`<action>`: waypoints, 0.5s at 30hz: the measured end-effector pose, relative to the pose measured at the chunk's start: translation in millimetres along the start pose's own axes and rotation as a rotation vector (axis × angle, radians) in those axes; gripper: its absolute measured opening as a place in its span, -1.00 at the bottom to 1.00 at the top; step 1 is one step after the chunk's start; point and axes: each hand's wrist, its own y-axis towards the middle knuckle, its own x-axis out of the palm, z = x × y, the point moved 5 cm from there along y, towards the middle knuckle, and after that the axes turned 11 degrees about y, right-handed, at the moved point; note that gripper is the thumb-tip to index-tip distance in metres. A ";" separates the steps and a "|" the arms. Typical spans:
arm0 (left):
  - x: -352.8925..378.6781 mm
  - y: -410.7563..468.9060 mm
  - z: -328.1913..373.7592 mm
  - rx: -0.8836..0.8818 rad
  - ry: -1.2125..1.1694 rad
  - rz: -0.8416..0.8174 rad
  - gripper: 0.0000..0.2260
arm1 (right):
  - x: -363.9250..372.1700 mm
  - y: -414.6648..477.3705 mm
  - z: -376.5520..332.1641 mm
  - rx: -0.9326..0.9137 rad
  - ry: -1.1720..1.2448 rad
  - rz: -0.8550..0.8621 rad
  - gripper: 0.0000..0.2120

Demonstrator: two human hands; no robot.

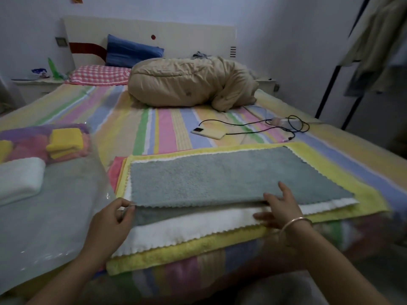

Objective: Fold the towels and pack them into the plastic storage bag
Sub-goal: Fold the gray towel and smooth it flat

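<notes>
Two hands at the near edge of a grey towel (220, 175), folded over on itself and lying on top of a stack of spread towels on the bed. Left hand (112, 219): pinching the grey towel's near left corner between thumb and curled forefinger, other fingers tucked in. Right hand (279, 208): gripping the same folded edge further right, thumb and one straight finger on the upper layer, remaining fingers spread below it against the white towel (187, 230). Thin bangle (295, 223) on the right wrist.

Under the white towel, a yellow towel (198, 252) showing along every side; under that, a pink towel (113, 172) peeking out at the left.

Just left of the stack, the clear plastic storage bag (55, 205), lying flat on the bed. Seen through its far end: a rolled white bundle (19, 177), a folded yellow bundle (66, 142) and pink cloth (28, 148) beneath.

Further up the striped sheet (167, 128): a phone (208, 132) with a black cable (253, 124) plugged in, a heaped beige quilt (191, 82), then a checked pillow (99, 74) and a blue pillow (132, 50) near the headboard.
</notes>
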 end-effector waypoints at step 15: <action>2.8 -9.7 16.2 0.085 0.121 0.012 -0.83 | -33.5 41.5 -46.0 -0.385 -0.979 0.306 -0.48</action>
